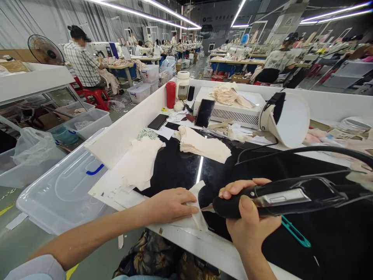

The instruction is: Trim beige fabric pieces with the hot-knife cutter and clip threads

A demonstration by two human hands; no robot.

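My left hand point(171, 204) lies flat near the front edge of the table, fingers stretched out and pressing on a cream cloth piece point(199, 194). My right hand point(247, 223) is closed round a thick black handheld tool point(317, 192) with a silver metal part and a rounded end, just right of that cloth. A cable point(320, 149) arcs above the tool. Its underside is hidden, so its exact kind does not show. Stacks of cut cream pieces lie beyond my hands: one stack point(142, 161) at the left, another point(202, 144) in the middle.
A teal slim tool point(295, 231) lies by my right wrist. Toward the back stand two phones point(204, 112), a red cup point(171, 94), a jar point(183, 85), a white box point(233, 111) and a white cone-shaped shade point(291, 118). A clear plastic bin point(64, 186) sits at the left.
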